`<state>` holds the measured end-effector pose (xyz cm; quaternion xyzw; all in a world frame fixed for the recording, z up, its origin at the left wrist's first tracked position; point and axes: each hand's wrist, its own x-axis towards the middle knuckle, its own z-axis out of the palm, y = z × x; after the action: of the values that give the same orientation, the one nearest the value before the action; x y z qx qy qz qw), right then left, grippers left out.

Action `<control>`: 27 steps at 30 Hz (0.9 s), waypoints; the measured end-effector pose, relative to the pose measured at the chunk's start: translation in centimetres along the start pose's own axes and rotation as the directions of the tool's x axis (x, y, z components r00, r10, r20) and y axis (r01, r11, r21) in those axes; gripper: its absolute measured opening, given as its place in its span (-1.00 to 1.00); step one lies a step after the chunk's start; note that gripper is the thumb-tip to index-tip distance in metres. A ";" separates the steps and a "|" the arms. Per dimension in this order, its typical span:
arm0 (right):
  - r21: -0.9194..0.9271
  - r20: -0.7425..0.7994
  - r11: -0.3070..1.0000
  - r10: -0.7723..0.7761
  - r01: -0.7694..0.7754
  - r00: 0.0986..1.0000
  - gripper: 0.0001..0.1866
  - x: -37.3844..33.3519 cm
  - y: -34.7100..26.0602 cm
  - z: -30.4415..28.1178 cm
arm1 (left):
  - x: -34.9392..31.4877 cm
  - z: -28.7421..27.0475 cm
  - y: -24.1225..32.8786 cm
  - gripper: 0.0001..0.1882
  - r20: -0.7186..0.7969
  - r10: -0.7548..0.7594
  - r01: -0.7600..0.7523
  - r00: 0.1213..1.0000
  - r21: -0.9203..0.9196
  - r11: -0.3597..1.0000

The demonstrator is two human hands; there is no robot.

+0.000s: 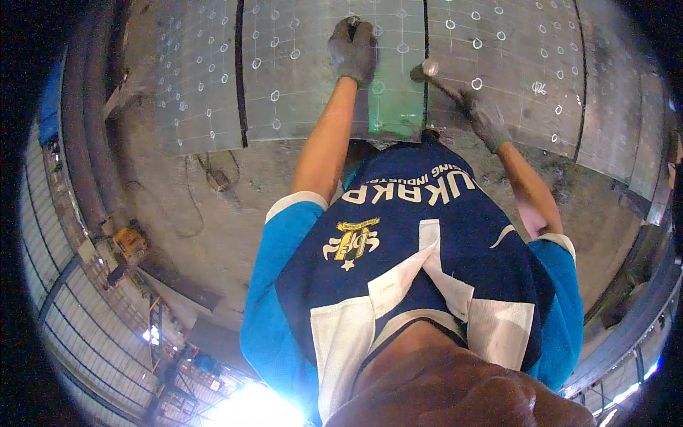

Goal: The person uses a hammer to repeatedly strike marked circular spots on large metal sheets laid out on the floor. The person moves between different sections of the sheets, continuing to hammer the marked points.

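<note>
Grey metal plates point(306, 107) lie side by side in front of me, marked with white chalk circles and thin lines. My left hand point(354, 55), in a dark grey glove, is closed over one plate at the far middle. A small bit of what it grips shows at the top of the fist, too little to name. In my right hand point(486, 124), also gloved, is a hammer point(447, 88), held by its handle. The hammer's head is raised to the right of my left hand, above the dark gap between two plates, apart from the left fist.
A green patch of light point(395, 103) falls on the plate beside my left hand. On the brown floor point(235, 242) lies a thin loose cable. A yellow machine point(129, 242) stands at the left. Long steel sections point(84, 135) run along the left side.
</note>
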<state>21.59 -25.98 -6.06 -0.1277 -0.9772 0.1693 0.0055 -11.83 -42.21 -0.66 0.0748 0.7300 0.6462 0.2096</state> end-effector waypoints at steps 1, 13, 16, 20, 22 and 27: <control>-0.077 0.009 0.997 -0.029 0.030 1.000 -0.61 0.1 -0.9 -0.5 | -0.4 0.3 1.9 -0.70 0.003 0.004 -0.004 1.000 0.025 1.000; -0.208 0.195 0.978 0.061 -0.020 0.979 -0.58 1.0 -2.7 -1.5 | -0.5 0.7 5.2 -0.75 0.078 0.055 -0.068 0.995 0.179 0.981; -0.236 0.024 0.969 -0.063 0.067 0.998 -0.57 -1.0 -1.1 1.3 | -0.2 0.5 3.9 -0.74 0.071 0.062 -0.071 0.996 0.130 0.989; -0.268 -0.077 0.959 -0.121 0.097 0.990 -0.58 -1.7 -0.2 3.2 | 1.3 0.1 1.7 -0.69 0.079 0.092 -0.107 0.993 0.218 0.970; -0.267 -0.136 0.956 -0.158 0.118 0.978 -0.57 -1.6 0.1 3.4 | 2.1 0.0 0.4 -0.67 0.073 0.098 -0.113 0.993 0.251 0.961; -0.023 0.125 0.998 0.058 -0.056 0.990 -0.57 1.4 -2.3 -1.7 | 2.3 -0.2 -0.3 -0.63 0.113 0.077 -0.100 0.991 0.221 0.970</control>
<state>19.81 -27.13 -3.73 -0.1446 -0.9732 0.1675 -0.0621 -13.99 -41.59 -1.45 0.1640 0.7828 0.5630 0.2082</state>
